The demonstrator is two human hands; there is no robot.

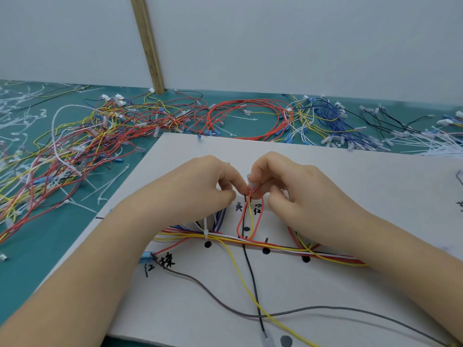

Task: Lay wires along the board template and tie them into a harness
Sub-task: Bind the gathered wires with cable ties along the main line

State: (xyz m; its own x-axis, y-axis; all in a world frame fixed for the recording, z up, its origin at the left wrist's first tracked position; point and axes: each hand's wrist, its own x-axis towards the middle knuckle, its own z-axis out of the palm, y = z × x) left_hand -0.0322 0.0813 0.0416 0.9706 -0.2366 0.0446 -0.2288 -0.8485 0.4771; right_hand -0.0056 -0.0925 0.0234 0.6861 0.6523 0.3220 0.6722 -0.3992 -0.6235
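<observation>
Head | left hand (pixel 213 181), right hand (pixel 283 186): fingers pinch red loop (pixel 250 216) | board (pixel 350 176) inked 红, 接

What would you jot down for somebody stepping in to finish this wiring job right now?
Left hand: fingers curled, pinching at the top of the red wire loop.
Right hand: pinching the clear plastic terminal above that loop.
The main multicoloured wire bundle lies across the pale template board; one white cable tie already binds it on the left.
Left to do: seat the loop, route the loose grey wire, yellow wire and black wire, add more ties.
</observation>
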